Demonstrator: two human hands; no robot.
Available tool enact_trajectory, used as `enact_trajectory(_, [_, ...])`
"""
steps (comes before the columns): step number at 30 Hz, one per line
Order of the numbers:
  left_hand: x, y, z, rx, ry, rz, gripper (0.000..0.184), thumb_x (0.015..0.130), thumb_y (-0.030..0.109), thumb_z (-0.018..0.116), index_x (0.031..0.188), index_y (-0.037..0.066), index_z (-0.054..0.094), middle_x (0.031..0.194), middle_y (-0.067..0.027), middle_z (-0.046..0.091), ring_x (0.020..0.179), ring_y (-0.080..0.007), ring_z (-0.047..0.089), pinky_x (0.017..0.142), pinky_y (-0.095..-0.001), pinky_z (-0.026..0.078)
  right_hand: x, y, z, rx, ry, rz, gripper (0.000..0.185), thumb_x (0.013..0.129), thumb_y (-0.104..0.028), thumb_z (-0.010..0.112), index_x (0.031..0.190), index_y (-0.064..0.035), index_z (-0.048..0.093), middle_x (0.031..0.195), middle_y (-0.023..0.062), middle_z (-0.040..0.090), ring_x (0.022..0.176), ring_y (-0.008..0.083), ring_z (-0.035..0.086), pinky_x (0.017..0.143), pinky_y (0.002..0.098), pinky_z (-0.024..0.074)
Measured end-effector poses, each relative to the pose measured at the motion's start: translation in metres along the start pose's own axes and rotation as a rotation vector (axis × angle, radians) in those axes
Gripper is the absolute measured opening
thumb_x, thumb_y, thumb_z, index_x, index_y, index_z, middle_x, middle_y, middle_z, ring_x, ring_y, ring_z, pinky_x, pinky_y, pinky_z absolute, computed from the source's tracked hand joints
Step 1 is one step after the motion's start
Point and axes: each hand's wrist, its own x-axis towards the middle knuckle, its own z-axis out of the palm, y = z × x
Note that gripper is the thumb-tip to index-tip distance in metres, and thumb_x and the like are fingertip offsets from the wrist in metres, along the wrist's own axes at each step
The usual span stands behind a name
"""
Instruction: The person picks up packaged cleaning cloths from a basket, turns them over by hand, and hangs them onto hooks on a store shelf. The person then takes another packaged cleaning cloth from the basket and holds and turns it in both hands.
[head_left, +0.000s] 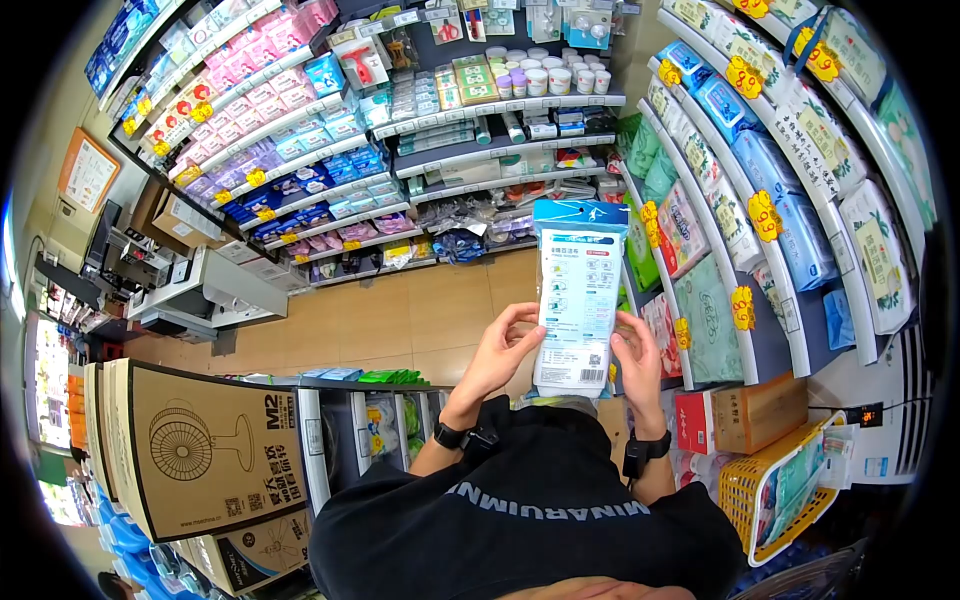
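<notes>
Between my two hands a flat, blue-and-white plastic package [580, 300] is held upright, its printed back facing me with small pictures, text and a barcode near the bottom. What is inside the package cannot be made out. My left hand [507, 350] grips its lower left edge, thumb on the front and fingers curled behind. On the lower right edge, my right hand [637, 358] holds it in the same way. Both wrists wear black bands.
Shelves of packaged goods [285, 110] curve along the left and back. Tissue packs with yellow price tags fill the right shelves [770, 190]. A boxed fan [200, 445] stands at left, a yellow basket [745, 500] at lower right. Tiled floor [400, 310] lies ahead.
</notes>
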Motion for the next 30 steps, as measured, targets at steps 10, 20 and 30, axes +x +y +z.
enact_trajectory(10, [0.000, -0.002, 0.002, -0.019, 0.028, 0.032, 0.038, 0.097, 0.013, 0.067, 0.131, 0.000, 0.054, 0.117, -0.0080, 0.062, 0.098, -0.0126, 0.063, 0.086, -0.0269, 0.051, -0.004, -0.010, 0.001, 0.004, -0.006, 0.004, 0.046, 0.095, -0.003, 0.059, 0.139, 0.0034, 0.046, 0.131, 0.0176, 0.057, 0.119, 0.0217, 0.057, 0.102, 0.0335, 0.0462])
enact_trajectory(20, [0.001, -0.004, 0.003, -0.017, 0.029, 0.037, 0.038, 0.097, 0.013, 0.067, 0.131, 0.001, 0.055, 0.118, -0.0078, 0.062, 0.097, -0.0125, 0.062, 0.086, -0.0272, 0.050, -0.004, -0.012, 0.000, 0.046, -0.014, -0.006, 0.045, 0.095, -0.001, 0.061, 0.137, 0.0034, 0.046, 0.130, 0.0178, 0.058, 0.119, 0.0220, 0.059, 0.103, 0.0325, 0.0457])
enact_trajectory(30, [0.000, 0.000, 0.005, -0.010, 0.029, 0.034, 0.038, 0.097, 0.013, 0.066, 0.131, 0.001, 0.054, 0.119, -0.0087, 0.062, 0.099, -0.0129, 0.062, 0.087, -0.0277, 0.050, -0.007, -0.013, -0.001, 0.026, -0.019, -0.019, 0.041, 0.095, 0.000, 0.060, 0.134, 0.0037, 0.049, 0.128, 0.0157, 0.059, 0.118, 0.0217, 0.059, 0.102, 0.0333, 0.0462])
